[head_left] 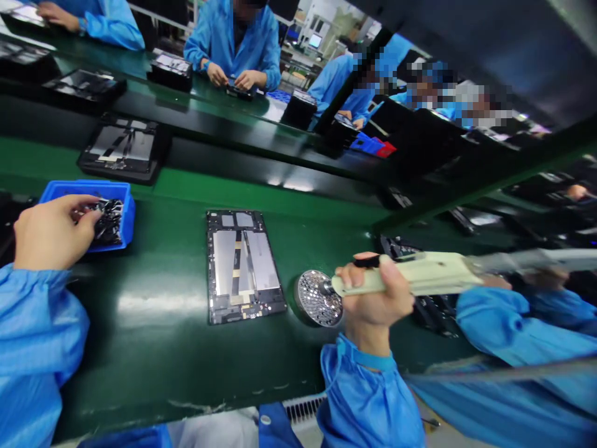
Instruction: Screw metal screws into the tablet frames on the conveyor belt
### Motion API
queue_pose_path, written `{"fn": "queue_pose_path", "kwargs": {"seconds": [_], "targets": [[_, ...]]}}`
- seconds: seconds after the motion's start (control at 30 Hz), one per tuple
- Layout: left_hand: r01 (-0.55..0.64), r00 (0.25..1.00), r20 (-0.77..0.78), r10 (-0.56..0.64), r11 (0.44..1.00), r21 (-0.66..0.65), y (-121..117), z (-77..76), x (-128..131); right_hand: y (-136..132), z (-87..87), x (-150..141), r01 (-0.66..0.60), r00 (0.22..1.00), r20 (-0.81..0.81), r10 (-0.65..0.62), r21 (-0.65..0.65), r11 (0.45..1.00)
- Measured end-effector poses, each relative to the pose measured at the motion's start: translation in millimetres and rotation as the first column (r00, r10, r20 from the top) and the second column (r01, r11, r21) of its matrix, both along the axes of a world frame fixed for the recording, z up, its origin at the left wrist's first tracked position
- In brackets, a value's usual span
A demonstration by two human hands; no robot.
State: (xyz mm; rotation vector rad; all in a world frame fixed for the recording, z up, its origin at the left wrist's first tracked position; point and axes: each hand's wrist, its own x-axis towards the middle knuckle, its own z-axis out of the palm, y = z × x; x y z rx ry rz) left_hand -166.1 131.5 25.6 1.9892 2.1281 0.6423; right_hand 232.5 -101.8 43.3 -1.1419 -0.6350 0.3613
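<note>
My left hand (53,233) reaches over a blue plastic bin (128,218), its fingertips at a pile of small black parts (110,223). I cannot tell whether it holds a piece. My right hand (375,292) is closed around the cream handle of a soldering iron (420,274). The iron's metal tip rests against a round, perforated metal tip-cleaning pad (317,298). Between my hands, an open tablet (242,267) lies on the green workbench (140,317), with its silver battery panels and yellow tape facing up.
Another open tablet in a black holder (124,149) sits on the raised black shelf (233,146) ahead. Black parts (433,314) lie beyond my right hand. Co-workers in blue smocks (233,46) work across the line. The iron's grey cable (532,260) runs right.
</note>
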Motion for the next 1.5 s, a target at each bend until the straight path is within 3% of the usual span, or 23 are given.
{"fn": "queue_pose_path", "kwargs": {"seconds": [0.1,0.2,0.3,0.4,0.6,0.67,0.73,0.83,0.9,0.97,1.07,1.13,1.23,1.37,1.5], "targets": [[-0.018,0.999,-0.043,0.018,1.0,-0.015,-5.7,4.3,2.5,-3.6,16.8,-33.7,-0.185,0.982,0.045,0.183,0.05,0.981],[-0.048,0.999,0.005,0.048,0.999,0.004,-12.0,9.3,6.8,-1.4,19.1,-74.9,-0.369,0.929,0.051,0.367,0.053,0.928],[-0.069,0.996,0.059,0.068,0.998,0.006,-17.3,11.5,9.5,4.8,12.3,-100.3,-0.443,0.896,0.041,0.442,0.022,0.896],[-0.083,0.99,0.119,0.075,0.995,0.056,-20.4,10.3,9.5,10.9,5.4,-105.1,-0.453,0.891,0.038,0.453,-0.007,0.892],[0.12,0.917,0.328,-0.225,0.943,0.31,-35.3,19.6,30.5,12.8,1.2,-102.0,-0.461,0.885,0.032,0.464,-0.061,0.885],[0.249,0.835,0.414,-0.361,0.921,0.299,-49.1,24.6,56.0,12.5,1.4,-103.6,-0.454,0.89,0.022,0.456,-0.072,0.888],[0.421,0.682,0.556,-0.475,0.877,0.233,-67.3,23.8,90.3,13.0,0.7,-105.4,-0.459,0.888,0.008,0.46,-0.064,0.886],[0.696,0.396,0.78,-0.484,0.713,0.089,-96.6,9.1,145.6,14.0,-2.4,-107.3,-0.468,0.883,-0.003,0.469,-0.041,0.883],[0.813,0.295,0.853,-0.431,0.583,0.014,-112.0,-6.1,174.5,12.6,-3.3,-108.6,-0.469,0.883,0.003,0.469,-0.027,0.883],[0.85,0.31,0.846,-0.433,0.526,-0.042,-121.6,-20.4,191.5,7.9,0.2,-109.4,-0.468,0.884,0.005,0.468,-0.011,0.884],[0.859,0.358,0.778,-0.515,0.508,-0.059,-125.7,-34.1,195.9,-2.8,14.7,-104.9,-0.463,0.886,0.015,0.463,0.022,0.886],[0.871,0.341,0.777,-0.529,0.488,-0.05,-124.0,-37.5,191.2,-7.7,25.0,-94.1,-0.433,0.901,0.045,0.431,0.055,0.9],[0.875,0.309,0.831,-0.462,0.48,-0.059,-118.7,-37.7,184.2,-6.3,28.7,-64.4,-0.291,0.956,0.07,0.285,0.119,0.949],[0.856,0.309,0.896,-0.319,0.503,-0.116,-111.3,-32.9,181.4,5.6,8.8,-17.0,-0.055,0.998,-0.029,0.059,0.112,0.992],[0.773,0.418,0.857,-0.301,0.614,-0.161,-100.0,-21.4,177.7,16.5,-19.0,3.6,0.097,0.989,-0.122,-0.087,0.082,0.992]]}}
